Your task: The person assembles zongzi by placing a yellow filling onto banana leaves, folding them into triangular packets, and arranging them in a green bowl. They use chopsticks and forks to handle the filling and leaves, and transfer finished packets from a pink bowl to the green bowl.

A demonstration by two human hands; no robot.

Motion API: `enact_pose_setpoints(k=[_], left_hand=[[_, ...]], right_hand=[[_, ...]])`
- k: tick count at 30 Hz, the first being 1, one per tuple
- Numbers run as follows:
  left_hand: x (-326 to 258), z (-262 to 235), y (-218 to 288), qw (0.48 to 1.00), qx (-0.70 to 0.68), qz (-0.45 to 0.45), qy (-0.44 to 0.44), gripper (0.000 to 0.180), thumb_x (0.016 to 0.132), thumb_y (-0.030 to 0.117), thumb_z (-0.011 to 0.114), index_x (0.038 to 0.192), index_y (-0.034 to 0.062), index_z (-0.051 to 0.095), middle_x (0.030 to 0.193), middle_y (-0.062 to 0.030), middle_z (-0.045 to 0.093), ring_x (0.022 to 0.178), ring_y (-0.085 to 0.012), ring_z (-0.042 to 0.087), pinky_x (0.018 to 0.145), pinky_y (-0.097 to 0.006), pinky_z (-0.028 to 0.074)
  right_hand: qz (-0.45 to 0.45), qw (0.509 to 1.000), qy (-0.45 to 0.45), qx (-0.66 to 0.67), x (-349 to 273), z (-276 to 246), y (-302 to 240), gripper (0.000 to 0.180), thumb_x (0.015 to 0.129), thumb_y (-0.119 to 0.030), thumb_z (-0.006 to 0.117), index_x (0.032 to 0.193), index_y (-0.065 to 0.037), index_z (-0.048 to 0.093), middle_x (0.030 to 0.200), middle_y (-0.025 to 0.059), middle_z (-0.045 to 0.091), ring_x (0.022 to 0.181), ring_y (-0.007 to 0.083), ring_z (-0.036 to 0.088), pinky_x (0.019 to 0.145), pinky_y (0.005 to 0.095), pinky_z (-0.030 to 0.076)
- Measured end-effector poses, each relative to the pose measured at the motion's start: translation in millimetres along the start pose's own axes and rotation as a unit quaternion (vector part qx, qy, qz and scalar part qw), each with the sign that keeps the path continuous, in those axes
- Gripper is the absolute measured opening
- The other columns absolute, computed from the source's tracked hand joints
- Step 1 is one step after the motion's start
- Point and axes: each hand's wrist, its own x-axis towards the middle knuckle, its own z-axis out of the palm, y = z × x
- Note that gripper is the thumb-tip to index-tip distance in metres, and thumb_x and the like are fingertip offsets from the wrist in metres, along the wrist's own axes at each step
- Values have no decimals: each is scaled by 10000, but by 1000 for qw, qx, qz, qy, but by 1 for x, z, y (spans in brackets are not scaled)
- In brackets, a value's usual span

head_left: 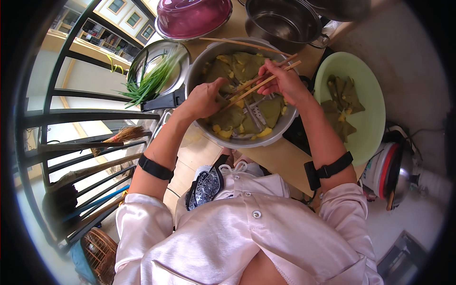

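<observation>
The person bends over a wide metal pot (285, 127) on the desk (275, 159), full of green leaf-wrapped parcels (270, 110) with yellow pieces among them. The right hand (285, 83) is closed around a pair of wooden chopsticks (251, 88), whose tips reach down and left into the middle of the pot. The left hand (205, 97) rests at the near-left side of the pot, fingers curled onto a parcel there; whether it grips that parcel or only steadies it cannot be told.

To do this step well, it seems best to keep the chopstick tips pinched on the thick folded edge of one parcel instead of its slack leaf, lift it straight and low over the pot, and let the left hand hold the neighbours down so the wrapping does not tear or open. The light green bowl (375, 118) to the right, already holding a few parcels, lies close by.

The chopstick tips are lost among the leaves, so what they actually hold is unclear. A slotted metal piece lies under the parcels, mostly covered. A second pair of chopsticks (237, 43) lies across the far rim. The steel pot (280, 21) and the magenta lid (190, 16) beyond are cut off by the frame, and the appliance (394, 171) at the far right is bent by the lens and hard to identify
</observation>
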Motion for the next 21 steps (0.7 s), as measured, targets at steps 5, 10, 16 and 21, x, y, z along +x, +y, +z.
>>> enact_pose_setpoints(k=[5,10,16,21], left_hand=[[-2,-3,9,999,-26,34,-12,477,635,34,583,1091,54,443,833,-203,583,824,-384,544,699,-417,436],[-5,-7,21,998,-29,47,-19,429,634,-23,560,1047,64,479,786,-159,574,755,-309,572,658,-361,451],[-6,-24,38,995,-73,46,-55,403,625,-28,543,1015,53,482,690,-118,526,634,-258,524,581,-323,423],[-5,-32,55,990,-82,82,-75,379,616,-31,534,984,45,479,658,-98,501,613,-240,508,567,-307,417]], right_hand=[[9,999,-34,-7,-2,3,1,389,902,-386,406,826,-30,544,745,107,592,588,170,624,506,217,510],[17,999,-30,-3,-3,10,2,394,903,-386,403,828,-24,542,754,114,595,600,176,630,519,218,522],[-13,999,-35,-7,-16,5,-11,411,902,-392,403,803,-16,535,711,110,591,577,170,626,511,216,519],[-42,999,-10,9,-42,-4,-20,421,907,-392,384,802,-11,532,709,111,590,565,169,621,499,217,515]])
